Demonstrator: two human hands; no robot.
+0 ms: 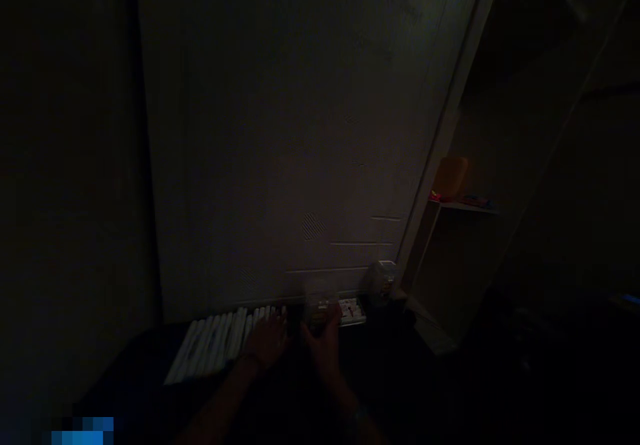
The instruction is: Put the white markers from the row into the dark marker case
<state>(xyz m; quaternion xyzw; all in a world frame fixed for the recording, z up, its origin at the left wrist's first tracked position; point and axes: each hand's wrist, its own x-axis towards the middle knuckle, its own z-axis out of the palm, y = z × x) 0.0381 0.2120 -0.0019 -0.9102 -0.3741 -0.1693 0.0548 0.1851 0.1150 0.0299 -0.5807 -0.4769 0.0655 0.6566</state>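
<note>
The scene is very dark. My left hand (269,340) lies with fingers stretched out on the near end of a row of several white tube-like sticks (215,342) laid side by side on a dark table top. My right hand (324,340) is curled around a small clear container (319,305) just to the right of the row. What the container holds is too dim to make out.
A white flat packet (351,312) and a clear jar (380,282) stand behind my right hand against the pale wall (300,132). A shelf unit (465,208) at the right carries an orange object (451,177). The dark table (150,372) runs to the lower left.
</note>
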